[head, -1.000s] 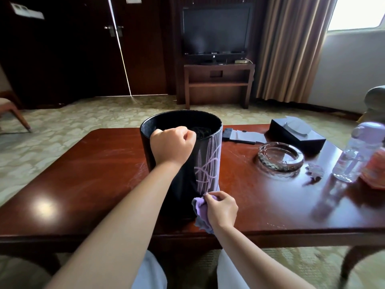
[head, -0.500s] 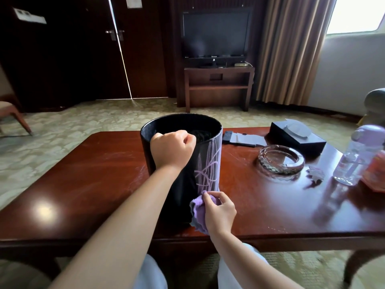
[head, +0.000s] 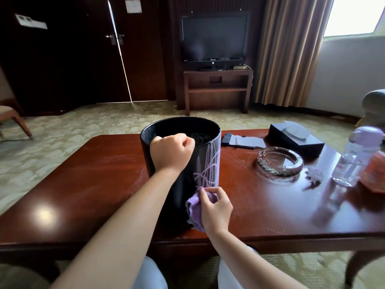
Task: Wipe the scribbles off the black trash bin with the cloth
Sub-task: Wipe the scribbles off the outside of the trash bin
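Observation:
The black trash bin [head: 177, 197] stands upright on the dark red wooden table [head: 87, 180]. Pale purple scribbles [head: 208, 170] run down its right front side. My left hand [head: 171, 152] grips the bin's near rim, fingers curled over the edge. My right hand [head: 215, 207] holds a crumpled purple cloth [head: 194, 209] pressed against the bin's lower right side, just under the scribbles.
A glass ashtray [head: 280, 161], a black tissue box [head: 295, 138], a remote with a paper [head: 239, 140], a clear bottle with a purple cap [head: 354, 157] and an orange item [head: 375, 174] lie on the table's right half. A TV stand [head: 217, 88] stands beyond.
My right hand with the cloth has shifted slightly left and up along the bin's lower side. The left hand keeps its grip on the rim.

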A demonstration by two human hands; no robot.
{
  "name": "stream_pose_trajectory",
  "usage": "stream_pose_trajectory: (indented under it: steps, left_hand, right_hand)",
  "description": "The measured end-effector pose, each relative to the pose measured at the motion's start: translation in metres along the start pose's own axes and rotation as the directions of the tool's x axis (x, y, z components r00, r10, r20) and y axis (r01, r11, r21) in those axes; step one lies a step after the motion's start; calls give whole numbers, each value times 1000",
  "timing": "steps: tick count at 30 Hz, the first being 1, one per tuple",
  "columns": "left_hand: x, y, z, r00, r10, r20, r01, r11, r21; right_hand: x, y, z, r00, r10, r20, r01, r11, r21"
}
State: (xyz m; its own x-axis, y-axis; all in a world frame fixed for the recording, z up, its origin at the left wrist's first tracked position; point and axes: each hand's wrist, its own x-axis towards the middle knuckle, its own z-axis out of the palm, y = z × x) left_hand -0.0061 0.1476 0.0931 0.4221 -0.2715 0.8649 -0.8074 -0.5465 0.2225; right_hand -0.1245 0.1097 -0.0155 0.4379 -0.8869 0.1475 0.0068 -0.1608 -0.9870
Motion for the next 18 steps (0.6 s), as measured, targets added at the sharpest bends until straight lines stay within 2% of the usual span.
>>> stream_pose_trajectory:
  steps: [2,6,7,9,12,16,18]
  left_hand:
    - [0,0,0,1000,-5,3,5,1000,7]
    - [0,1,-3,995,-42,94,42,999,5]
    - [1,2,-4,992,-52,115,52,999,4]
    - [1,3,-6,988,-67,137,67,998,4]
    - [2,5,-9,981,-92,170,91,996,14]
    - [3,6,-11,978,-96,187,96,995,13]
    - [3,6,-11,979,-98,178,97,995,12]
  right_hand:
    - [2,-5,1,998,-56,-21,56,998,19]
    - [2,1,3,996,73,60,-68,994,-84]
    - [2,0,2,996,66,67,-59,993,-97]
    - [3,-9,0,997,-74,17,74,996,-46]
    - [6,-21,2,953,-300,-43,299,954,-26]
    - [3,-7,4,935,-354,35,355,920,-165]
    - [7,-8,3,909,-417,18,414,894,-171]
